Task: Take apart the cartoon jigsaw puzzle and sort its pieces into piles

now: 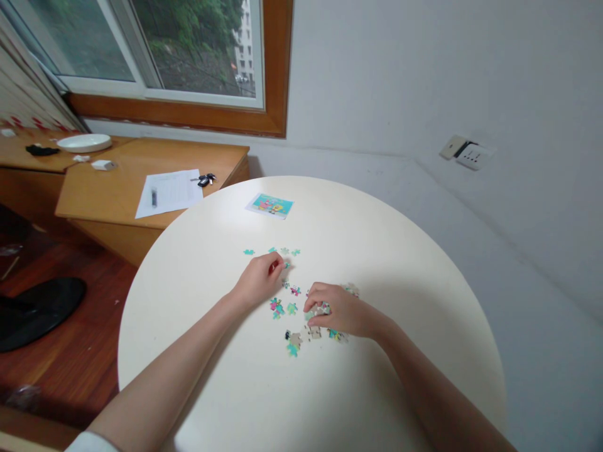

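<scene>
Small jigsaw pieces (282, 307) in teal, pink and beige lie scattered near the middle of a round cream table (235, 389). My left hand (260, 280) is curled, its fingertips pinching a teal piece by a short row of teal pieces (273, 252). My right hand (336, 311) rests closed over a beige piece among the cluster, fingers bent down on it. A colourful reference picture card (269, 205) lies at the far side of the table.
A wooden desk (108, 201) stands at the left with a sheet of paper (168, 192), keys (206, 179) and a white plate (83, 142). A window is above it. A wall socket (466, 152) is on the right wall. A black round object (38, 311) lies on the floor.
</scene>
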A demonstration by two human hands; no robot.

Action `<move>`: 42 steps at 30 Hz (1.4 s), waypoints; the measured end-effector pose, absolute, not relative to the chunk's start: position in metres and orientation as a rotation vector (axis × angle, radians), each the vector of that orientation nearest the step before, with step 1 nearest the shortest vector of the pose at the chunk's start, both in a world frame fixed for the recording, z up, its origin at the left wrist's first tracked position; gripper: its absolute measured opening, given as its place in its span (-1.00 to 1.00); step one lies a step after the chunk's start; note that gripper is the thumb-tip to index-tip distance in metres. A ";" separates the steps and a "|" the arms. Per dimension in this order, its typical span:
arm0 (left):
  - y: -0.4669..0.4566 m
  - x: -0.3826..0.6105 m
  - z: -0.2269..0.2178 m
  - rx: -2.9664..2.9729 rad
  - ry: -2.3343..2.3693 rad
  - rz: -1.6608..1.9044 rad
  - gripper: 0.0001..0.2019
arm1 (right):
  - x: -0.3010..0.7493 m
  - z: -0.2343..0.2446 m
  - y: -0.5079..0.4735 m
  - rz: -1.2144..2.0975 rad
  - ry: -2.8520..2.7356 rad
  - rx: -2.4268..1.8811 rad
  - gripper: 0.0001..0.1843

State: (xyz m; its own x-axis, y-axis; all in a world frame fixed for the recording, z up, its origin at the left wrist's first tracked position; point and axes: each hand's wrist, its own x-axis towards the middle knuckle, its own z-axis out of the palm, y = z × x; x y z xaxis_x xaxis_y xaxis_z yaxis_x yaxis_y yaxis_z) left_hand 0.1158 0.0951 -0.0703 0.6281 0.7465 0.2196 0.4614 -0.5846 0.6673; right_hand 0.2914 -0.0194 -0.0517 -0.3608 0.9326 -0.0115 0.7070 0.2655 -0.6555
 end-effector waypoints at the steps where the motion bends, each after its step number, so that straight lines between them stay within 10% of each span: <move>1: 0.096 0.115 -0.070 2.283 0.962 0.672 -0.78 | 0.291 -0.052 -0.020 0.817 -2.161 -1.497 -0.89; 42: 0.136 0.095 -0.089 2.284 1.381 0.716 -0.73 | 0.280 -0.051 -0.022 0.719 -2.200 -1.670 -0.86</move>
